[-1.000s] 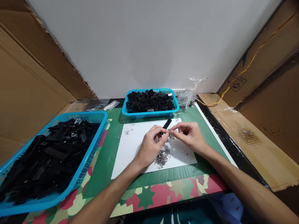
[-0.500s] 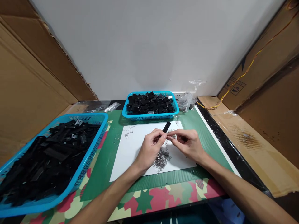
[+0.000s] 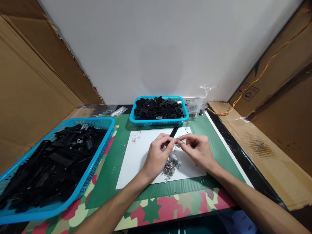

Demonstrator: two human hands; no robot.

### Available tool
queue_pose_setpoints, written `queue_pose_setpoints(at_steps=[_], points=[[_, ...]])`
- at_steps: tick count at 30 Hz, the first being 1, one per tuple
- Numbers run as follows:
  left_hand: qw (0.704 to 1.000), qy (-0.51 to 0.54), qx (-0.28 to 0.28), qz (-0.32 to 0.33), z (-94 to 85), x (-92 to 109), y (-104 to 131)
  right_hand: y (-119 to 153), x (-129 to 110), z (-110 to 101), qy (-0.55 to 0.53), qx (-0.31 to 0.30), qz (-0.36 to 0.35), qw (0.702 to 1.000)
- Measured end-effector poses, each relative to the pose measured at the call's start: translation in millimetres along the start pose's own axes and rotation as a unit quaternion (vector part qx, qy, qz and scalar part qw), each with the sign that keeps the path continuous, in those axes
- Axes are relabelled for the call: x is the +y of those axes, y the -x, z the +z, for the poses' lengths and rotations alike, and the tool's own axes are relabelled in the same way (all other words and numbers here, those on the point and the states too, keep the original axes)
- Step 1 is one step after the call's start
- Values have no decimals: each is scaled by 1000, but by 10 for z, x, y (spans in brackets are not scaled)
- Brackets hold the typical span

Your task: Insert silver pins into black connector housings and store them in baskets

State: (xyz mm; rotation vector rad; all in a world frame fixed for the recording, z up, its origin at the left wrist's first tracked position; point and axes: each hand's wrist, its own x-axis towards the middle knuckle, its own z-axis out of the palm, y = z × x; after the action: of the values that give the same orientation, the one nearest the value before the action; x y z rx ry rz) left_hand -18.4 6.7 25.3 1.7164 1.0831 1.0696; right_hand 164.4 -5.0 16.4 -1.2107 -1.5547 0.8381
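My left hand [image 3: 157,154] is closed on a narrow black plastic piece [image 3: 174,131], whose far end sticks out past the fingers. Close beside it, my right hand [image 3: 197,148] pinches with thumb and forefinger at the piece's near end; whatever is between those fingertips is too small to make out. Under the hands lies a white sheet [image 3: 136,162]. It bears a heap of small metal parts [image 3: 170,167], thin and wiry, with more of them [image 3: 181,140] behind the fingers and a scattering [image 3: 135,138] at its far left corner.
A large blue basket [image 3: 110,130] of long black pieces stands at left. A smaller blue basket [image 3: 159,123] with black pieces sits behind the sheet, beside a clear plastic bag [image 3: 196,107]. Cardboard walls [image 3: 21,65] flank the green mat [image 3: 104,182]; a yellow-red wire [image 3: 259,76] hangs at right.
The view has shifted slightly. My left hand keeps its hold on the black piece, while the right fingertips have moved very slightly at its near end.
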Motion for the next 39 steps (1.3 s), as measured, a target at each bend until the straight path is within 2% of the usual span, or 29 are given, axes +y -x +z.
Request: queue_pose_setpoints(at_steps=[12,19,23,29,34,39], points=[[999,-32,8,-2,12,20,23,-16,-22,12,-43,18,25,999],[997,-58,-52,1,6,-14,63,-169,44,-292,32,30,41,998],[995,-81,-49,-36,16,-21,71,-255,131,-487,67,-30,88,993],[991,-67,-115,7,20,28,77,-246,130,-651,47,-124,137,982],[981,-113,-145,54,71,-34,90,-140,143,-613,14,-181,194,964],[978,-116,-156,69,87,-29,99,-115,205,-525,32,-215,198,956]])
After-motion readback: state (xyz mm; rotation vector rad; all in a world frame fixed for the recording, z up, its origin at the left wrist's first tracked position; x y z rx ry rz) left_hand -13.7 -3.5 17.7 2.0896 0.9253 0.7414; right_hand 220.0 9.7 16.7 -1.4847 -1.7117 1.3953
